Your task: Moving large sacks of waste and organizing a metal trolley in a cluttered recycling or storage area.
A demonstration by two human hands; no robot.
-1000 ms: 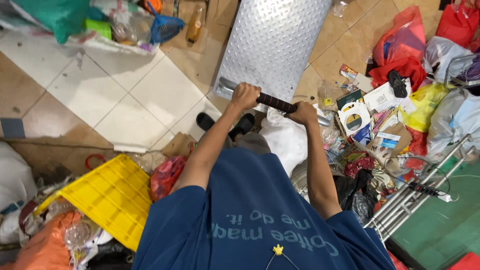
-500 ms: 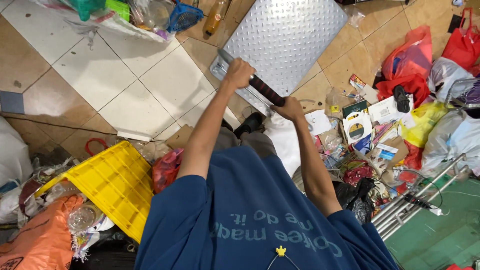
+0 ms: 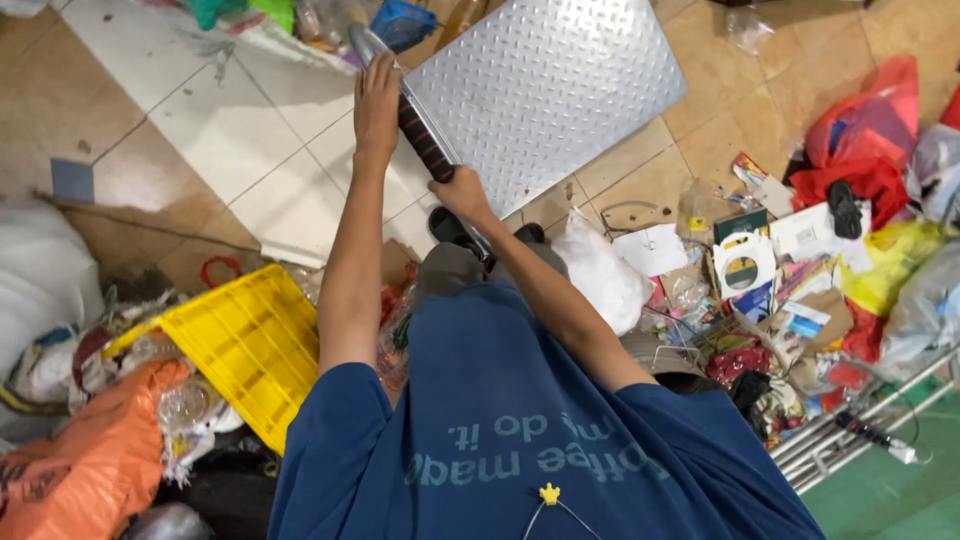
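**Two hands on the handle of a bumpy metal cart**

The left hand (image 3: 377,100) is wrapped tight around the black grip on the silver handle bar (image 3: 424,137). The right hand (image 3: 460,190) is closed around the same bar, lower down and nearer the body. Both arms reach out in front of the dark blue shirt (image 3: 520,440).

The bar is joined to a flat silver metal plate with a bumpy diamond pattern (image 3: 545,95). The plate lies tilted across the floor. Its far corner is cut off by the top of the view.

To the left of the plate, the white and tan floor tiles (image 3: 215,130) are bare, so there is open room there. To the right, a heap of bags, boxes and paper (image 3: 800,270) lies near the plate's right edge, with a strip of tan tile between them. A yellow plastic crate (image 3: 245,345) sits by the left arm, well back from the plate. An orange plastic bag (image 3: 85,465) lies just beside the crate.
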